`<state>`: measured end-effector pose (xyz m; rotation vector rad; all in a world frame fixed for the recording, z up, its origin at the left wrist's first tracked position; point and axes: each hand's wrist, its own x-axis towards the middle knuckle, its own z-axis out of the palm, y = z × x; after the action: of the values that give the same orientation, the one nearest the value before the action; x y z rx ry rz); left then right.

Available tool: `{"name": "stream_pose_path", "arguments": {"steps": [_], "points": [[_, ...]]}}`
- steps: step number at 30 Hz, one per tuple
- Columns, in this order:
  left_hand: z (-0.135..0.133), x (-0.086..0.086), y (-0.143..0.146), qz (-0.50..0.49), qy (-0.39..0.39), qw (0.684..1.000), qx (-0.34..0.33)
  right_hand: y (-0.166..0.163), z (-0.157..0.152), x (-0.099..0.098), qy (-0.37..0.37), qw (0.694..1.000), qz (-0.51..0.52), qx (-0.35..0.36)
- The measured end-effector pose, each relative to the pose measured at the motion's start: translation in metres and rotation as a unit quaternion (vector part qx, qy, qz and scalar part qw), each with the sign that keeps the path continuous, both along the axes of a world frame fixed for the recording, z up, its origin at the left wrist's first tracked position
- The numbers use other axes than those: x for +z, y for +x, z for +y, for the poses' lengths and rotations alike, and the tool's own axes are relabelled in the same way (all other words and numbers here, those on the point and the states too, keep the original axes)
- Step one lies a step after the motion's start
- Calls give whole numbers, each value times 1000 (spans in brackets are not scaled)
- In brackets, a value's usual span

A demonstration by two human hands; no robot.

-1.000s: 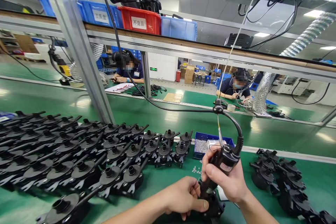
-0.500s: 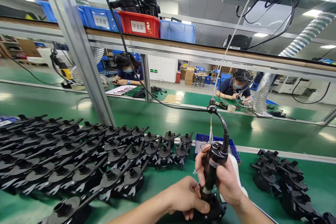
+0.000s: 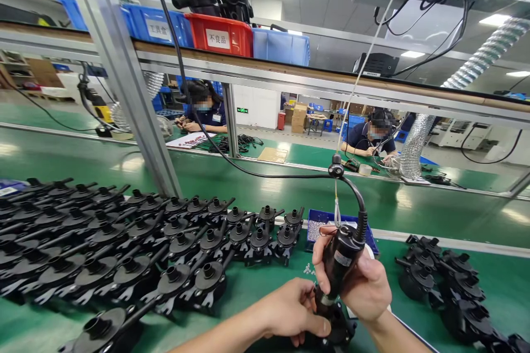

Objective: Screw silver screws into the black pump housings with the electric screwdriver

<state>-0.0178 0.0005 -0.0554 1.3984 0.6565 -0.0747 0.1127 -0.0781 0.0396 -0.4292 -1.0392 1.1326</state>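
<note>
My right hand point(image 3: 366, 281) is wrapped round a black electric screwdriver point(image 3: 340, 262), which leans slightly with its cable at the top. Its lower end points down at a black plastic housing point(image 3: 340, 328) on the green bench. My left hand point(image 3: 296, 311) grips that housing from the left, thumb close beside the screwdriver's nose. The bit and the spot it meets are hidden. Just behind the hands, a few small screws point(image 3: 308, 269) lie loose on the bench. A blue tray point(image 3: 375, 242) of small metal screws stands beyond the screwdriver.
Rows of black housings point(image 3: 174, 281) fill the left of the bench; more housings point(image 3: 461, 281) lie at right. A white cord point(image 3: 375, 49) and black cable point(image 3: 265, 175) hang to the screwdriver. A metal post point(image 3: 128, 83) rises at left. Two people work opposite.
The screwdriver's top and my right hand have shifted slightly right, and the hand's fingers have moved a little on the body. My left hand and the housing stay put.
</note>
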Motion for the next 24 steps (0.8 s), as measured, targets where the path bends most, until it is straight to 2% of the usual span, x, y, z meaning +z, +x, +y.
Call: {"name": "stream_pose_path", "arguments": {"steps": [5, 10, 16, 24], "points": [[0, -5, 2, 3, -10, 1000, 11, -3, 2, -4, 18, 998, -28, -57], [1, -4, 4, 6, -10, 1000, 11, -2, 3, -10, 3, 988, -73, -137], [0, 4, 2, 14, 7, 1000, 6, -3, 4, -10, 3, 986, -83, -147], [-2, 0, 4, 54, -20, 998, 17, -6, 3, -6, 23, 985, -80, -149]]}}
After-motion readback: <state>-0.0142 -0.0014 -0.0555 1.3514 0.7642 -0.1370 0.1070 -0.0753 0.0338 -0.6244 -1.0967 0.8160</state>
